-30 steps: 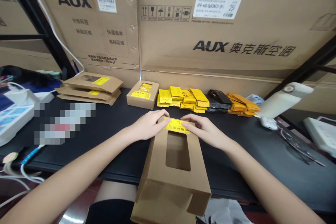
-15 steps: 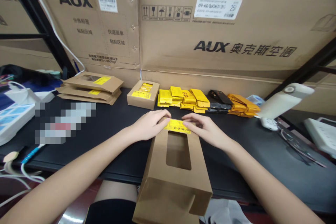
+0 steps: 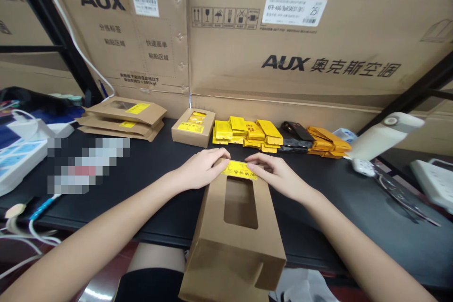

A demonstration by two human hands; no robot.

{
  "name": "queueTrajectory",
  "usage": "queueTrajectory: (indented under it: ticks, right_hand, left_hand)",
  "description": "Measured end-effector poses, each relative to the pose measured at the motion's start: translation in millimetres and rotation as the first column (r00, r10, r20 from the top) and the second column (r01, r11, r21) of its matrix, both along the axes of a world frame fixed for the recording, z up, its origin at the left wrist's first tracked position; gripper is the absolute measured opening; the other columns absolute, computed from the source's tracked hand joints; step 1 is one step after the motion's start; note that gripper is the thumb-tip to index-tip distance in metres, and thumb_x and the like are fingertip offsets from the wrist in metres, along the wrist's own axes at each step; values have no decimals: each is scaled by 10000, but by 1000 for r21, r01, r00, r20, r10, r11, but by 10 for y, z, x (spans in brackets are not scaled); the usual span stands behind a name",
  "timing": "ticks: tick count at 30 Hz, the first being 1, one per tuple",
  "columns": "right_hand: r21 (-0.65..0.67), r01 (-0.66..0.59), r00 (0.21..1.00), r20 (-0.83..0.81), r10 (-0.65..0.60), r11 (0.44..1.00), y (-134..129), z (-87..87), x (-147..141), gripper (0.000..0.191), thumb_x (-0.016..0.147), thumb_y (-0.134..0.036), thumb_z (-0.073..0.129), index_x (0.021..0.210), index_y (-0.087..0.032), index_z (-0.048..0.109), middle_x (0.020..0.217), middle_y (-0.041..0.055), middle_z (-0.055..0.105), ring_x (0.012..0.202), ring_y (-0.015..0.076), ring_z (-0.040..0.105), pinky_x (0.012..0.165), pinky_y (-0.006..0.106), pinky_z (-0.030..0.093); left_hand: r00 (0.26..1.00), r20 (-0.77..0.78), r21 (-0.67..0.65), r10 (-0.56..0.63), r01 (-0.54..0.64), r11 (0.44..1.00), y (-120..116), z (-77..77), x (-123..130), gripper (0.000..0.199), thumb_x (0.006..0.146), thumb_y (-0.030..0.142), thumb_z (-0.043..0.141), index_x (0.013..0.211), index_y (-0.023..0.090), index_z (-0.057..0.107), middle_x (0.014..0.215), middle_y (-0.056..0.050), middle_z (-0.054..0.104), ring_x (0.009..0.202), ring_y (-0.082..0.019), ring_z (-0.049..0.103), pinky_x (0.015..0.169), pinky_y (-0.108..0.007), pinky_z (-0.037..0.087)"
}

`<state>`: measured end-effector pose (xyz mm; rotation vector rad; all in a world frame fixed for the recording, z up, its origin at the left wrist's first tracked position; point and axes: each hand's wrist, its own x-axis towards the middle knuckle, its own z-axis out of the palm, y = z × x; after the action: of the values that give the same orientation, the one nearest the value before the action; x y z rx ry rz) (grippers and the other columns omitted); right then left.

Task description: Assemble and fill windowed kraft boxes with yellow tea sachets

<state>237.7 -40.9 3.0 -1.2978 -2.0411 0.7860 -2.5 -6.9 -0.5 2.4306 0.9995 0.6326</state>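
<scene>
A brown cardboard box (image 3: 212, 226) with a cut-out window lies in front of me, its near end reaching past the table's front edge. On its far end is a yellow label (image 3: 240, 170) with dark characters. My left hand (image 3: 203, 167) grips the far left corner, thumb on the label's edge. From the other side, my right hand (image 3: 274, 172) holds the far right corner, its thumb also at the label. The fingertips of both hands are partly hidden behind the box's far edge. A flap hangs at the near end.
Behind the box are a closed window box (image 3: 193, 138), yellow packets (image 3: 247, 131), black packets (image 3: 295, 137) and orange packets (image 3: 327, 140). Flattened boxes (image 3: 122, 115) lie left. A white bottle (image 3: 385, 134), glasses (image 3: 403, 203) and a power strip (image 3: 21, 160) flank the black table (image 3: 152, 217).
</scene>
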Motion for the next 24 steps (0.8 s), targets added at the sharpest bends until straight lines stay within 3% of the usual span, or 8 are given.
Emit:
queueTrajectory:
  ticks: [17,24]
  right_hand:
    - [30,-40,989,141,35,999,-25,53,7,384,938,-481,462,1071,-164,633,1026,91,708,916,243,639,763,357,488]
    - [42,-55,978,203,45,998,-76,131,-13,388,952,-468,445,1086,-154,630,979,79,702,848,215,636,757,334,476]
  left_hand:
    - [1000,-27,-23,-2,1,1000,-4,9,11,308,970,380,348,1052,195,580,1075,-71,665,967,-221,620,876,-370,468]
    - [999,-50,-33,5,-6,999,-21,33,6,310,968,383,345,1055,197,577,1092,-79,665,975,-225,626,883,-376,473]
